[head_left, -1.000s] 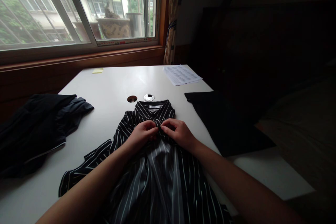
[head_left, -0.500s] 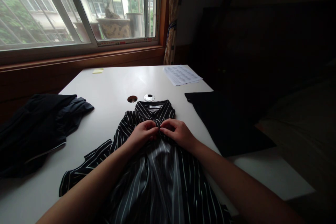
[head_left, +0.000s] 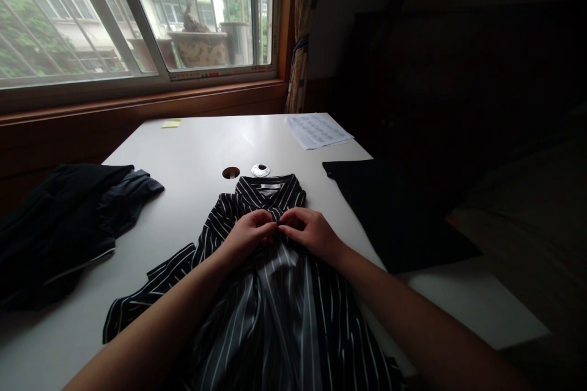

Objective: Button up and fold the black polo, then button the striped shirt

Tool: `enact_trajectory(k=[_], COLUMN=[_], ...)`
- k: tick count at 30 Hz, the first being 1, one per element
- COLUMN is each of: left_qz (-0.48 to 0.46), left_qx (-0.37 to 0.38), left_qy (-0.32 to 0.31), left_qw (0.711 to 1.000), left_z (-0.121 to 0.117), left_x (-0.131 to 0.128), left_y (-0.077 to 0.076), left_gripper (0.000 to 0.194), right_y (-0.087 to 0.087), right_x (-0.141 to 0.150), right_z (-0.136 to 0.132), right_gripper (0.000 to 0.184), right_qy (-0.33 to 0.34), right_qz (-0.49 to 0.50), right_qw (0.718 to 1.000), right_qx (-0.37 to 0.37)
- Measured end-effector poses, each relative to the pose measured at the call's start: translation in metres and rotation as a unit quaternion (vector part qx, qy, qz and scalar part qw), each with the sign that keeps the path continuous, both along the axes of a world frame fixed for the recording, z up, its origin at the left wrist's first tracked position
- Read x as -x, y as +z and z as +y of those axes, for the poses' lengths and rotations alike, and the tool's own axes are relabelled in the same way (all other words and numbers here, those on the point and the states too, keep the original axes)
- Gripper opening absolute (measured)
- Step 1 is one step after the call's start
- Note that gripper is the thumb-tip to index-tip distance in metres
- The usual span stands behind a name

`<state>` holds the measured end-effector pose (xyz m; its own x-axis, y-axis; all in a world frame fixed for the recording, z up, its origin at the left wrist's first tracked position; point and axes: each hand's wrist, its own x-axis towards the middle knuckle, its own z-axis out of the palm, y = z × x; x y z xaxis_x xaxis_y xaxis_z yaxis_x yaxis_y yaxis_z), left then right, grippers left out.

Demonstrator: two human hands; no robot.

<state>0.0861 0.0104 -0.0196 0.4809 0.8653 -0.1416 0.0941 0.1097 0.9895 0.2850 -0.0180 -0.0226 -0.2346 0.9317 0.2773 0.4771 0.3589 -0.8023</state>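
A black shirt with white stripes (head_left: 284,311) lies front up before me, its collar pointing away and its lower front parted over the paler inner cloth. My left hand (head_left: 251,232) pinches the front edge just below the collar. Close beside it, almost touching, my right hand (head_left: 312,229) pinches the other side of the same front. Both hands are closed on the cloth. Whether a button sits between the fingertips is hidden. One short sleeve spreads out to the left beneath my left forearm.
The white table (head_left: 202,146) carries a heap of dark clothing (head_left: 59,226) at left and a flat dark garment (head_left: 394,214) at right. Printed sheets (head_left: 318,131), a yellow sticky note (head_left: 171,124), a cable hole (head_left: 231,173) and its round cover (head_left: 261,170) are farther back.
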Motion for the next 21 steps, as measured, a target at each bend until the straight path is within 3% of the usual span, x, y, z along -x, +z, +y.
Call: enact_trajectory(k=[21], left_qz=[-0.012], left_qx=[-0.003], left_qy=[-0.009], left_qw=[1.000], left_z=[0.0015], left_x=[0.0004], left_y=[-0.0028], left_gripper=[0.021], right_y=[0.0040], right_x=[0.0014], right_z=[-0.0021], right_gripper=[0.013], right_qy=[-0.009], right_qz=[-0.026], right_qw=[0.999], right_qx=[-0.026])
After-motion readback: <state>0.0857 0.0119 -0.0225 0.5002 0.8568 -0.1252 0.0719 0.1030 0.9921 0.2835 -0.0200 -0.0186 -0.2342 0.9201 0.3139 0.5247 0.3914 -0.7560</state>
